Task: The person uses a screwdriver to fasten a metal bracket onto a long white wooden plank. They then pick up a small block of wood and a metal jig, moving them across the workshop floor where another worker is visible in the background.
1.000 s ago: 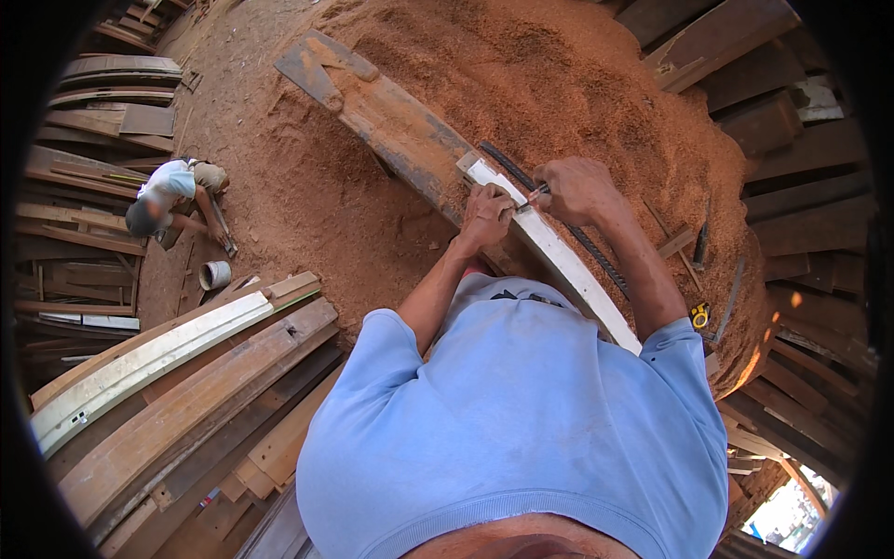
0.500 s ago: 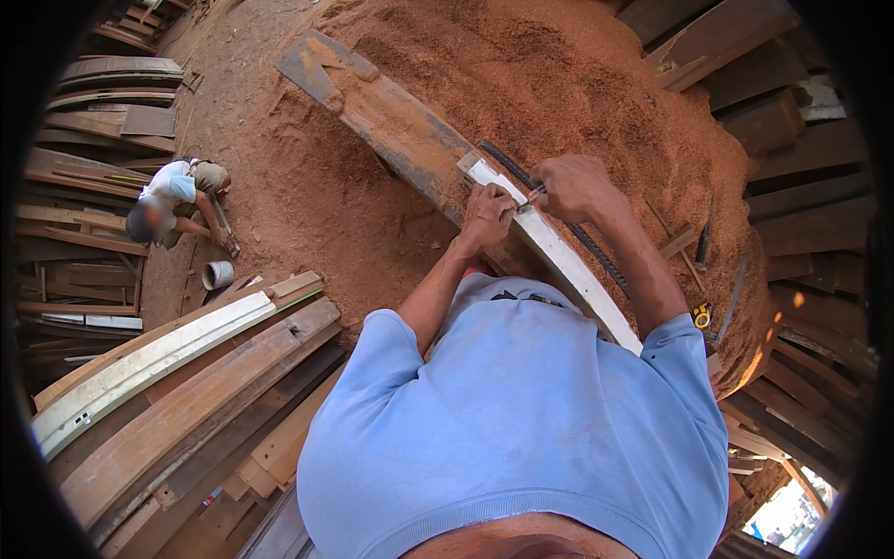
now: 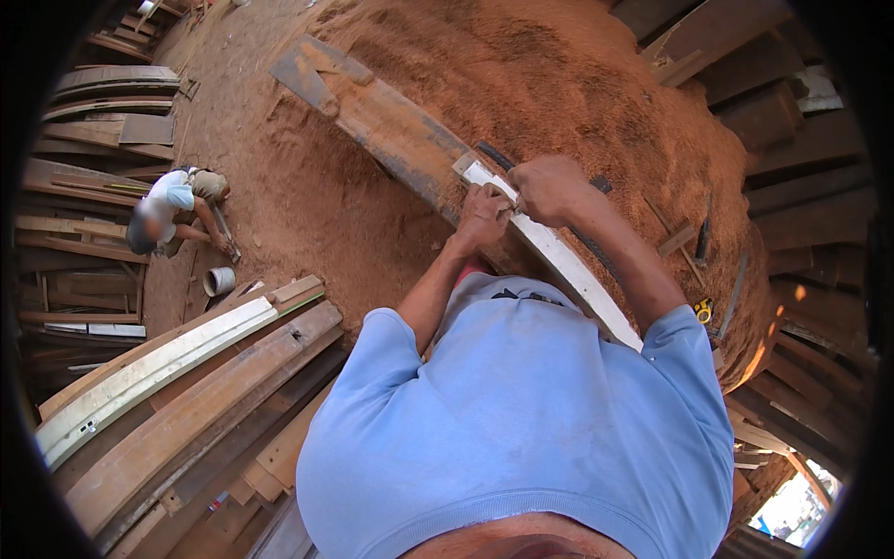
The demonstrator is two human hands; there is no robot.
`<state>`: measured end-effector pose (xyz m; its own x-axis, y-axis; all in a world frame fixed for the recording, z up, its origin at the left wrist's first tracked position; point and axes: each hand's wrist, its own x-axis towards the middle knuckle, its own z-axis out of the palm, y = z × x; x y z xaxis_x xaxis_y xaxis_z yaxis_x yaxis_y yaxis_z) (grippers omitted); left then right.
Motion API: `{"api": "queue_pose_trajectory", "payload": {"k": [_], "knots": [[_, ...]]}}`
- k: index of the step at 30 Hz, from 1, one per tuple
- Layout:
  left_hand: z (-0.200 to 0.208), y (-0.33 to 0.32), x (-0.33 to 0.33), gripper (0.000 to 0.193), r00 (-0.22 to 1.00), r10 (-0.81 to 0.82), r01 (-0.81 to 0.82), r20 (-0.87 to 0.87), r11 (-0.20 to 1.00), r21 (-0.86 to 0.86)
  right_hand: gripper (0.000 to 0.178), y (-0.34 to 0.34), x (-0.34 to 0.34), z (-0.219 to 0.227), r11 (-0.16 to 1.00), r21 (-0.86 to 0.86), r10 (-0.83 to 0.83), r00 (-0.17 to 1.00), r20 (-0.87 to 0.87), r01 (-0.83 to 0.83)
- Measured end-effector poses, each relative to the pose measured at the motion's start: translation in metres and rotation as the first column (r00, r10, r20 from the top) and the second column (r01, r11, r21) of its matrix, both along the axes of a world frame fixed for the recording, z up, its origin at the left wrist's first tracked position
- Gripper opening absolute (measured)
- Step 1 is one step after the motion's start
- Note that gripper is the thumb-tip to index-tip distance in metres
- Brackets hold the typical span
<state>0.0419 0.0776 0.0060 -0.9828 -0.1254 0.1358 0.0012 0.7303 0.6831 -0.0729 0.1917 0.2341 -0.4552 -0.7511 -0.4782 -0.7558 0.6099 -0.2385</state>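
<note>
A long white-painted wooden strip (image 3: 582,270) slants from near my torso up to its bare end, lying along a weathered brown plank (image 3: 400,116). My left hand (image 3: 484,214) is closed over the strip close to that end, fingers bent against its upper face. Just to the right, my right hand (image 3: 556,191) is a fist low over the strip. A dark tool end (image 3: 602,184) sticks out past its knuckles; the tool's kind is hidden by the hand. Beside the strip lies a dark ribbed bar (image 3: 494,155), partly under my right wrist and forearm.
Reddish sawdust (image 3: 577,84) is heaped beyond the plank. A yellow tape measure (image 3: 704,310) lies at right, near a dark tool (image 3: 703,242). Stacked boards (image 3: 205,391) fill the lower left. Another person (image 3: 177,210) crouches at far left near a white bucket (image 3: 219,280).
My right hand has turned and shifted slightly left and down, toward my left hand. A dark tool end now shows beyond it. My left hand stays in place on the strip.
</note>
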Motion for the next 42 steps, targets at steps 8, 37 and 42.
{"api": "queue_pose_trajectory", "payload": {"k": [8,37,42], "knots": [[0.057,-0.029,-0.023,0.02,0.945,-0.303,0.271,0.121,0.935,0.229,0.019,-0.002,-0.016,-0.007,1.0,0.011,0.02,0.997,0.07,-0.021],[0.031,-0.013,-0.021,0.02,0.941,-0.329,0.338,-0.076,0.926,0.171,0.031,-0.001,-0.014,0.015,0.981,0.158,0.115,0.993,-0.002,-0.114],[0.041,-0.012,-0.021,0.025,0.955,-0.288,0.276,0.068,0.95,0.145,0.033,-0.005,-0.016,0.035,0.978,0.207,0.034,0.999,0.024,-0.038]]}}
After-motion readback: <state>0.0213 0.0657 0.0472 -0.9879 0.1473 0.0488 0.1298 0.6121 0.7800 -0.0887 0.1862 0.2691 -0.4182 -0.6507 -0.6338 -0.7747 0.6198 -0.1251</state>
